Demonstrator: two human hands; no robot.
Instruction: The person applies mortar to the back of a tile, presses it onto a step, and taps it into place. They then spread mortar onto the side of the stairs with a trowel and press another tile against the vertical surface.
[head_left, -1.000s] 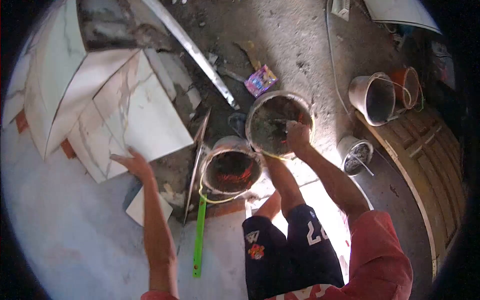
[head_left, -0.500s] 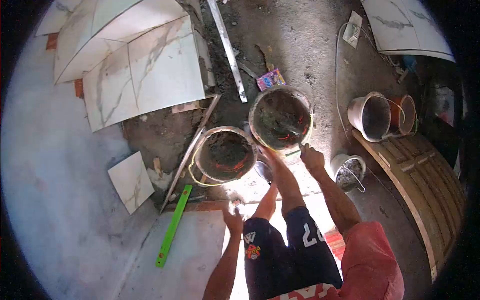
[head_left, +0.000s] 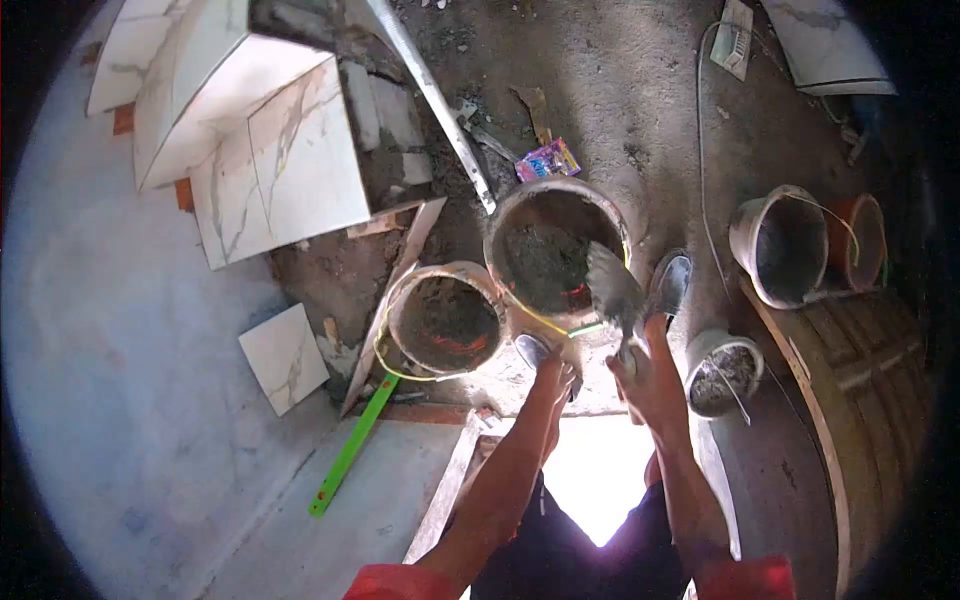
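My right hand (head_left: pixel 645 385) is wrapped round the handle of a trowel (head_left: pixel 612 285). The trowel's grey, mortar-smeared blade points up over the right rim of the larger bucket (head_left: pixel 497 255), which holds dark wet mortar. My left hand (head_left: pixel 556 378) is low in front of that bucket, near a shoe, with its fingers curled; whatever may be inside them is hidden. Left of it stands a smaller bucket (head_left: pixel 392 335) with a yellow handle and more dark mortar in it.
A green spirit level (head_left: pixel 350 450) lies by a loose marbled tile (head_left: pixel 284 360). Tiled steps (head_left: pixel 305 165) rise at upper left, beside a long metal bar (head_left: pixel 440 105). At right are a pale bucket (head_left: pixel 745 240), an orange bucket (head_left: pixel 870 245), a small bucket (head_left: pixel 700 375) and a wooden panel (head_left: pixel 850 370).
My right hand has come down and lifted the trowel's blade into view at the larger bucket's rim. My left hand has moved right, toward it. My feet have shifted apart.
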